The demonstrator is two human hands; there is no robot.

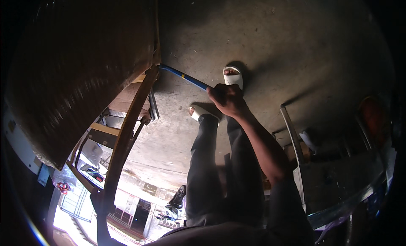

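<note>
My right hand (pixel 228 100) is closed round the near end of a blue pry bar (pixel 192 80) with a small yellow mark. The bar's far tip meets the top corner of a wooden frame (pixel 129 123) with light cross slats. A large brown covering (pixel 84 64), shiny in streaks, spreads over the frame's far left side. My left hand (pixel 98 200), a dark shape at the lower left, grips the near end of the frame's wooden rail. Its fingers are mostly lost in shadow.
Grey concrete floor (pixel 296 47) lies ahead, with my feet in white slippers (pixel 233 76) on it. To the right stands dark furniture with a pale metal leg (pixel 292 131). A parked motorbike (pixel 175 203) shows in the bright area at the lower left.
</note>
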